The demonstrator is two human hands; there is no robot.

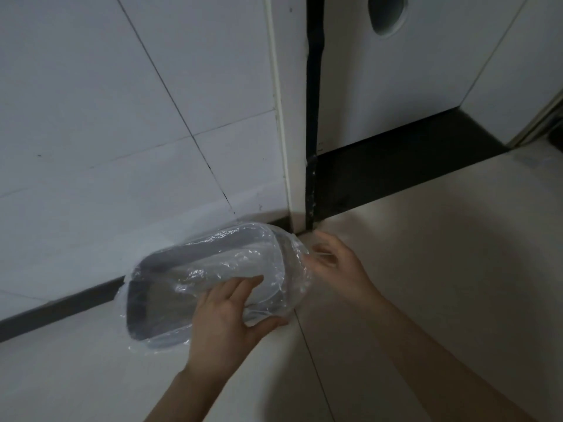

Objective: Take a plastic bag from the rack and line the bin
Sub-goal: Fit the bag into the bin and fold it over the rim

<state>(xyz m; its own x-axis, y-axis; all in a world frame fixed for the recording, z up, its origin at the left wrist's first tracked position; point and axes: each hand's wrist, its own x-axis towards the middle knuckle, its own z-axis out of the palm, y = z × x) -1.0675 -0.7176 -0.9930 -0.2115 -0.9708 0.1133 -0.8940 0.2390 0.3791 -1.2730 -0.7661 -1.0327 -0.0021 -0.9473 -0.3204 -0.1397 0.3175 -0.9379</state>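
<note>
Left hand [227, 318] spread over the near long side of the bin [158, 295], fingers [243, 284] lying on the clear film inside the rim, thumb pressed against the outer wall at the near right corner; a loose clasp on the bag-covered rim, not a fist. Right hand [333, 263] just beside the bin's right end, fingers partly curled and blurred, at the edge of the gathered plastic there; cannot tell whether any film is pinched.

Plastic bag [231, 263], transparent and crinkled, draped into and over the small oblong grey bin, folded over the rim along the far side and left end, bunched and loose at the right end. Bin on the pale tiled floor [426, 284], close against the dark skirting strip [61, 312] at the foot of the white tiled wall [106, 117], near the corner where a white door frame [288, 117] meets a dark threshold [396, 166]. Beyond it, a white panel with an oval recess [387, 13]. No brand, label or writing readable anywhere; dim light, some motion blur.
</note>
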